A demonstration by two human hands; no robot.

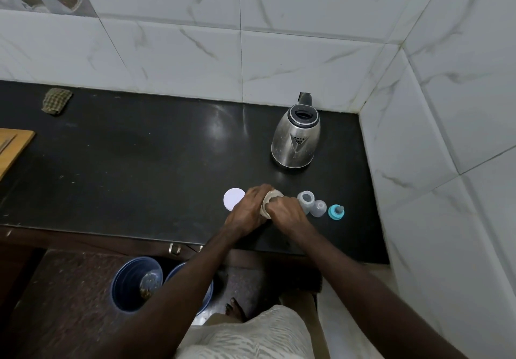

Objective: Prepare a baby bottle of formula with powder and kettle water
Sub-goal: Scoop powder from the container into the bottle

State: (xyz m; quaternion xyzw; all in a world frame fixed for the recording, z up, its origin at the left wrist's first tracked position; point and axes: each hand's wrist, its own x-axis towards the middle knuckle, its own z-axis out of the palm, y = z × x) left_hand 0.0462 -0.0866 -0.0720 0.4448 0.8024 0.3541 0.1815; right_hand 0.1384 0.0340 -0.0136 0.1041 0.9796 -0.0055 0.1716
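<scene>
kettle (296, 142): shiny metal, dark plastic rim
counter (139, 163): glossy black stone
bottle (305, 200): translucent plastic
cloth (57, 100): rough checked fabric
board (12, 146): matt wood

2 arms, bare from the hands to the frame edge: left hand (247, 209), right hand (284, 213). Garment (251, 333) below them: cream cloth, pale grey wavy stripes, zebra-like. 1 bare foot (236, 309) shows beside its edge, toenails dark.
</scene>
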